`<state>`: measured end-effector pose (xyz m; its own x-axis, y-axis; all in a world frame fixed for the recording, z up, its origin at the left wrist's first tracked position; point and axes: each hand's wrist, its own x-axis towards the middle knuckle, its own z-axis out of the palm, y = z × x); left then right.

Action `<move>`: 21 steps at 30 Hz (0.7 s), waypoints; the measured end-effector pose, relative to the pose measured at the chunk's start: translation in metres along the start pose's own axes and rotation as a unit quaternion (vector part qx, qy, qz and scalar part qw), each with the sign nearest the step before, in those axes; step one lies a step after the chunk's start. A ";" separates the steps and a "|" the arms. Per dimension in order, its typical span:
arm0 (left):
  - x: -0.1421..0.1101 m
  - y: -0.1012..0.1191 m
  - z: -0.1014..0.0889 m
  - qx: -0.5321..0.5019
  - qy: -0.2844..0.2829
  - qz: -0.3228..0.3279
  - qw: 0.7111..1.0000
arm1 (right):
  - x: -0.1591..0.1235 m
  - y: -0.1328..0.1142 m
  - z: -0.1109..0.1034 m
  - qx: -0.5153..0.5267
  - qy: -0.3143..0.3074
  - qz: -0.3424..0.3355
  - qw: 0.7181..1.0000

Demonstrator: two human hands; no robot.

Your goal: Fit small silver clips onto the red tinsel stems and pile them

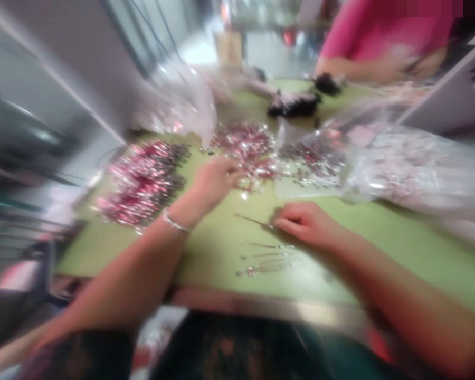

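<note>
My left hand [216,182], with a pale bracelet at the wrist, reaches to the near edge of a pile of shiny pink and silver pieces [245,140]. Its fingers are curled together, and blur hides what they hold. My right hand [306,221] rests low over the green tabletop [214,258], its thumb and fingers closed on the end of a thin, dark hairpin-like piece [253,219] that points left. Below it, several similar thin pieces [269,258] lie in a rough row, some with a small bead-like end.
A bigger heap of shiny pink pieces [142,182] lies left. Clear plastic bags [404,163] with pale contents lie right, near more small pieces [316,158]. Another bag [182,100] and dark bundles [295,103] stand further back. Across the table sits a person in a pink top [383,31].
</note>
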<state>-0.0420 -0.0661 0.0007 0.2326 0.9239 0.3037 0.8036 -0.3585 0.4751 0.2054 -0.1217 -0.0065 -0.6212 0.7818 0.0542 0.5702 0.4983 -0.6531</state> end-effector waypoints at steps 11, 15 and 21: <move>0.007 -0.012 0.021 0.009 -0.031 0.013 0.999 | 0.003 0.068 -0.037 -0.301 0.206 0.188 0.912; 0.005 -0.002 0.006 -0.045 0.096 -0.023 0.994 | 0.009 0.071 -0.033 -0.351 0.156 0.184 0.905; -0.007 0.008 0.022 -0.242 0.056 -0.112 0.962 | 0.016 0.065 -0.026 -0.381 0.123 0.170 0.900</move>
<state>-0.0248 -0.0723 -0.0157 0.0008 0.9750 0.2222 0.4718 -0.1963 0.8596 0.2462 -0.0673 -0.0282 -0.2556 0.9506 0.1762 0.9668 0.2526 0.0396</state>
